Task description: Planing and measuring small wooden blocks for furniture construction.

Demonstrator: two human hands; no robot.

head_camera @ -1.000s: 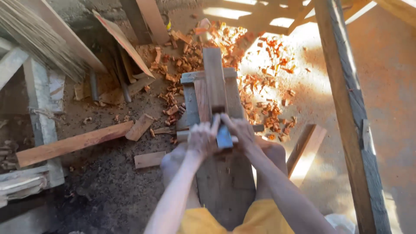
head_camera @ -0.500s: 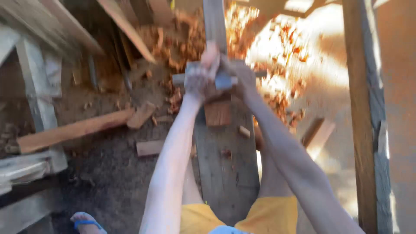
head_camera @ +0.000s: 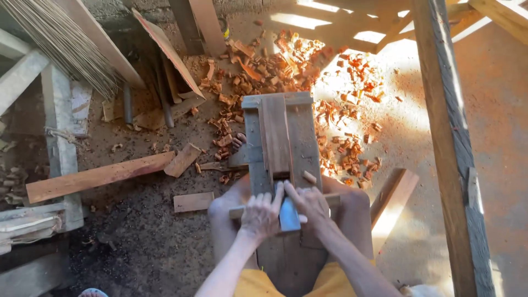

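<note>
Now both hands, left hand (head_camera: 262, 214) and right hand (head_camera: 312, 203), fingers clamped on hand plane (head_camera: 288, 213) atop plank (head_camera: 276, 137).

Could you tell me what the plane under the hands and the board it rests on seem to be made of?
The plane looks metal at its pale bluish middle, with a wooden cross handle. The board appears to be raw reddish wood with visible grain, unfinished. Both the left hand and right hand press on the plane.
</note>
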